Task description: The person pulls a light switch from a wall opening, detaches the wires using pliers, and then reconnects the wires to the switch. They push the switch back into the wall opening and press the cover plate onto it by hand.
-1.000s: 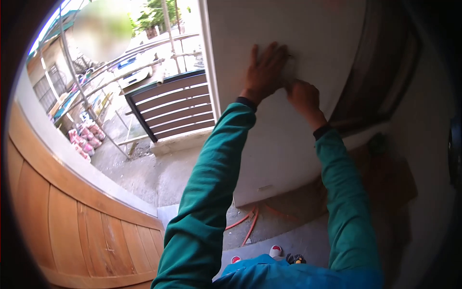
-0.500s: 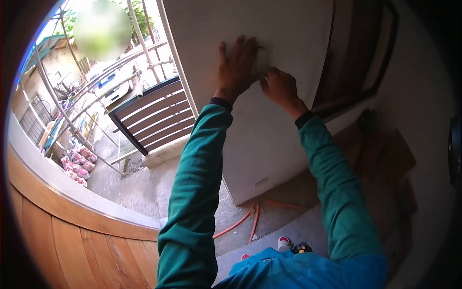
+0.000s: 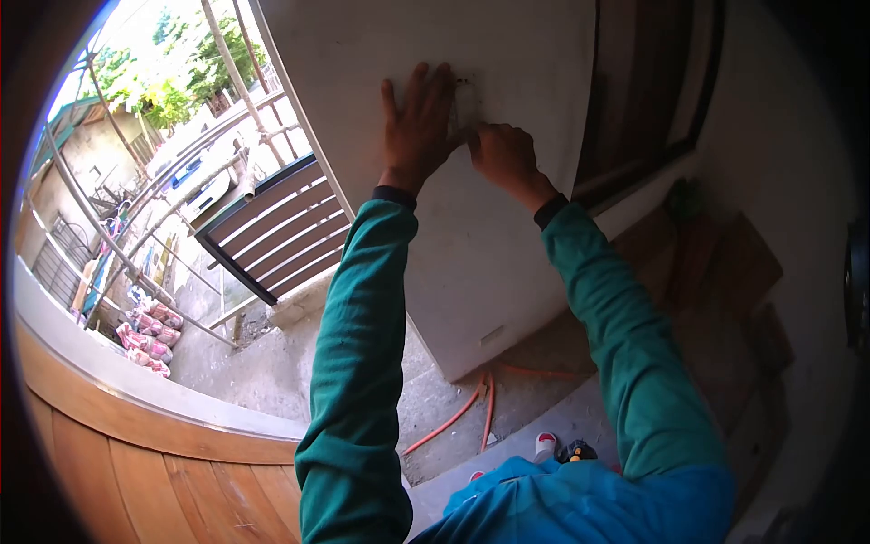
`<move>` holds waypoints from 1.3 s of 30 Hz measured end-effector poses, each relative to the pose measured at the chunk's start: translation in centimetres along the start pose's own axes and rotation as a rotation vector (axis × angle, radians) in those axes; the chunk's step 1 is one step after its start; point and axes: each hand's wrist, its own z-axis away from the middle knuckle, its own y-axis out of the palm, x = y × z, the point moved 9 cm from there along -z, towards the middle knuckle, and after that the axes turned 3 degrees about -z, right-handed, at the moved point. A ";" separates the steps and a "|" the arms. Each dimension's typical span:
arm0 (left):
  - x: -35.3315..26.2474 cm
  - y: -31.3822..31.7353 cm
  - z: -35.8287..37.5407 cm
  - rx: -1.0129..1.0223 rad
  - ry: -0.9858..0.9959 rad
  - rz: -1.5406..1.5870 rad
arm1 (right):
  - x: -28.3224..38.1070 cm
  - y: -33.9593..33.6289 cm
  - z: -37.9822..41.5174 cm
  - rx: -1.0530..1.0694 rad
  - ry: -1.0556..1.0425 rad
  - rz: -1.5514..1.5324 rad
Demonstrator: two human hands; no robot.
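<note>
Before me stands a pale wall section [image 3: 489, 254]. My left hand [image 3: 419, 122] lies against it with fingers stretched and spread. Just right of those fingers is a small light rectangular plate or box [image 3: 466, 102] on the wall, with dark marks near its top edge. My right hand [image 3: 509, 159] is closed at the plate's lower end, close to my left thumb. Whatever its fingers hold, if anything, is hidden.
Left, a slatted panel [image 3: 276, 227] and scaffold poles [image 3: 127, 258] stand outside, with pink-and-white sacks [image 3: 149, 335] beyond. Wooden boards [image 3: 181, 485] fill the lower left. An orange hose [image 3: 444, 428] crosses the floor. A dark-framed window [image 3: 648, 100] is at right.
My view has shifted, so the wall and both hands appear a little further left. My left hand stays flat on the wall; my right hand remains closed by the plate's lower end.
</note>
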 end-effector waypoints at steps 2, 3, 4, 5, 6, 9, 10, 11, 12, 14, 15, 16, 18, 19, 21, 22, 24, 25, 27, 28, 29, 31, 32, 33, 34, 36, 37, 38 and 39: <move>0.0 0.1 0.0 0.009 -0.001 0.004 | -0.1 0.4 0.1 0.048 0.025 0.019; 0.1 0.2 -0.1 0.014 -0.004 0.004 | 0.3 -0.2 0.0 -0.031 -0.019 0.000; 0.1 0.2 -0.2 0.013 -0.001 0.004 | 0.6 -0.9 0.0 -0.109 -0.062 -0.018; 0.1 0.2 -0.2 0.003 0.000 -0.011 | 0.4 -0.9 0.0 -0.109 -0.056 -0.019; -0.1 0.1 -0.1 -0.004 0.002 -0.026 | 0.2 -0.4 -0.1 -0.023 -0.006 0.003; 0.0 0.2 -0.1 0.018 0.002 -0.007 | 0.1 0.2 0.0 0.026 0.017 0.018; 0.1 0.1 -0.3 0.014 0.005 -0.006 | 0.4 0.0 -0.2 -0.012 -0.016 0.013; 0.2 0.0 -0.3 0.013 0.004 -0.001 | 0.2 0.1 -0.2 -0.013 -0.010 0.014; 0.1 0.0 -0.2 0.016 0.005 0.007 | -0.1 0.4 -0.1 0.043 0.039 0.055; -0.1 0.0 -0.1 0.031 0.013 0.009 | -0.5 0.9 0.2 0.097 0.093 0.096; 0.0 -0.1 -0.3 0.041 0.015 0.005 | -0.3 0.7 0.2 0.053 0.055 0.066; 0.0 -0.2 -0.4 0.036 0.021 0.008 | -0.1 0.5 0.2 0.008 0.018 0.036; 0.1 0.0 -0.3 0.076 -0.004 0.058 | -0.4 1.1 0.4 0.039 0.024 0.028; -0.1 0.0 -0.2 0.077 0.007 0.065 | -0.4 1.5 0.4 0.070 0.020 0.016; 0.2 0.0 -0.2 0.078 -0.003 0.087 | 0.0 0.9 0.6 0.004 0.026 -0.009; 0.3 0.0 -0.3 0.072 0.007 0.094 | 0.2 0.3 0.4 -0.057 0.021 -0.039; 0.5 0.8 0.1 0.128 -0.002 0.004 | 0.0 0.8 -0.2 0.002 0.030 -0.014; 0.5 1.1 0.2 0.138 0.013 0.014 | 0.2 1.4 -0.3 0.068 0.027 0.002; 0.9 1.3 0.4 0.129 0.012 -0.100 | 0.9 1.4 -0.1 0.077 0.028 -0.007; 1.1 1.6 0.3 0.145 0.016 -0.160 | 1.2 1.4 -0.2 0.083 0.006 -0.006; 1.5 2.2 0.4 0.162 0.023 -0.215 | 1.1 1.8 -0.3 0.046 -0.004 -0.055; 2.0 1.6 0.4 -0.009 0.094 -0.084 | 1.0 2.6 -0.6 -0.007 0.002 -0.162; 1.9 0.9 0.4 -0.061 0.119 -0.082 | 1.1 2.7 -0.7 -0.025 0.007 -0.220; 2.3 1.0 0.4 -0.032 0.129 -0.132 | 0.9 2.9 -0.6 0.015 0.043 -0.273; 2.4 0.8 0.4 -0.043 0.140 -0.159 | 0.8 2.8 -0.5 0.054 0.080 -0.332; 2.9 0.7 0.5 -0.032 0.174 -0.173 | 0.5 1.5 0.5 0.081 0.133 -0.499; 2.7 0.6 0.4 -0.026 0.186 -0.181 | 0.2 1.6 1.6 0.137 0.130 -0.511; 3.1 0.9 0.4 -0.062 0.194 -0.283 | -0.4 2.0 2.6 0.195 0.117 -0.522; 3.1 0.6 0.2 -0.053 0.183 -0.260 | -1.1 1.9 4.7 0.143 0.033 -0.624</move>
